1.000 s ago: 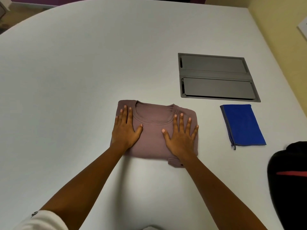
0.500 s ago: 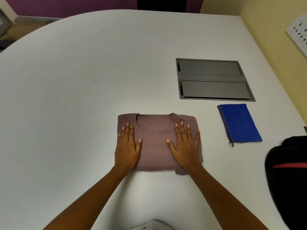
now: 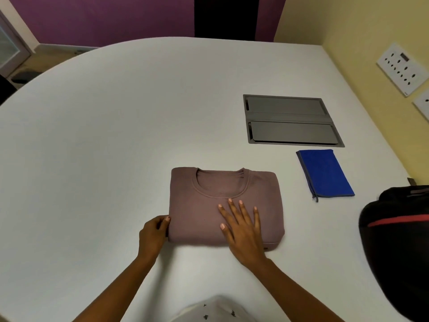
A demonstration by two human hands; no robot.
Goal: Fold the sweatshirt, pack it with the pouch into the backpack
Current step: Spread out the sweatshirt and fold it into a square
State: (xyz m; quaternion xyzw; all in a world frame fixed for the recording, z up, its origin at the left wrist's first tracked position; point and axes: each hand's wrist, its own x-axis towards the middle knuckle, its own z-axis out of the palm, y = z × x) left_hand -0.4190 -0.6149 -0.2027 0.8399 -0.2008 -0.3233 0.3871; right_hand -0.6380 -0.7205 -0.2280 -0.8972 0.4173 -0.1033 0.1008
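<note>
The sweatshirt (image 3: 226, 205) is folded into a neat square and lies flat on the white table (image 3: 116, 135), neck side up. It is pressed down by the right hand (image 3: 242, 225), which is laid flat on top with the fingers spread wide and nothing held. Its left edge is touched by the left hand (image 3: 153, 233), whose fingers are curled at the side; whether the cloth is pinched cannot be told. The blue pouch (image 3: 326, 174) is seen near the sweatshirt on the right, apart from it. The black backpack (image 3: 399, 247) is set at the right edge of the table. The folding looks done. The packing is not started: both things are yet to be put into the backpack.
</note>
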